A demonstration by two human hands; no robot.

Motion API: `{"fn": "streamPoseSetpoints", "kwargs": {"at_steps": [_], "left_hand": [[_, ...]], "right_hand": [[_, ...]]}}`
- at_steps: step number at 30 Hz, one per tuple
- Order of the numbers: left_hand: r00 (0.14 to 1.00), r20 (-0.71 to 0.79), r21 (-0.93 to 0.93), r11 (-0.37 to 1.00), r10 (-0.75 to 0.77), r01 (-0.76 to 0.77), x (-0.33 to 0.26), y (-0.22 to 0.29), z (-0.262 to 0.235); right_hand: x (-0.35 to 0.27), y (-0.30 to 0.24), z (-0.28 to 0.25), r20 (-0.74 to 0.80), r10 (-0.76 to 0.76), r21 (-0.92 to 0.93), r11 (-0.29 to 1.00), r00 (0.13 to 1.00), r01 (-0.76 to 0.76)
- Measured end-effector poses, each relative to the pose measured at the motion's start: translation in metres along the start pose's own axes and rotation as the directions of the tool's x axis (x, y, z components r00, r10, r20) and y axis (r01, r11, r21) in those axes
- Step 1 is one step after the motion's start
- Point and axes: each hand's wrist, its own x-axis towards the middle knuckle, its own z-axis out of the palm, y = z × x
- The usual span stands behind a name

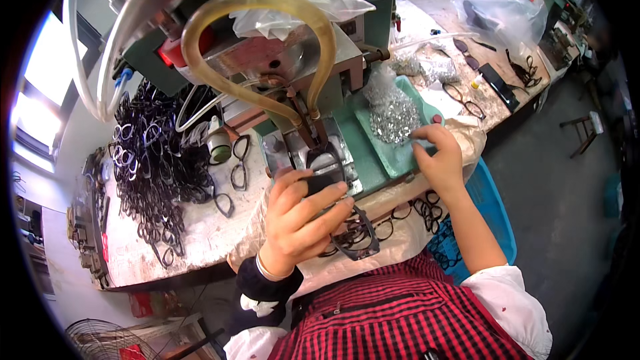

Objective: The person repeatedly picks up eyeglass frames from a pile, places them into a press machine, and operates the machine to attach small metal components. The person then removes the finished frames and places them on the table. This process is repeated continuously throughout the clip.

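The left hand [293, 221], wrist bent, grasps a dark eyeglass frame [363, 252] at the front of the machine [341, 60]. The right hand [441, 161] curls by the green tray [421, 101]'s right rim, its pinch unclear; bare green base [371, 168] separates them.

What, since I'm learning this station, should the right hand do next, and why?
Probably pinch one of the small silvery parts from the green tray: the right hand is beside them, while the left hand holds the eyeglass frame at the machine.
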Motion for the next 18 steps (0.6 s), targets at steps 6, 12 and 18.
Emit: {"fn": "streamPoseSetpoints", "kwargs": {"at_steps": [6,12,18], "left_hand": [[0.999,0.026,0.053,0.998,-0.037,0.036,-0.013,-0.008,-0.014],[0.887,-0.396,0.459,0.785,-0.237,0.416,-0.06,0.02,-0.04],[0.836,-0.399,0.587,0.595,-0.377,0.549,-0.048,-0.101,-0.081]], "right_hand": [[0.009,-0.009,0.048,0.007,-0.186,-0.315,0.932,0.983,0.178],[-0.004,0.001,0.043,-0.094,-0.065,0.003,0.998,0.993,0.065],[0.006,-0.025,0.048,-0.067,-0.166,0.163,0.971,0.984,0.175]]}}
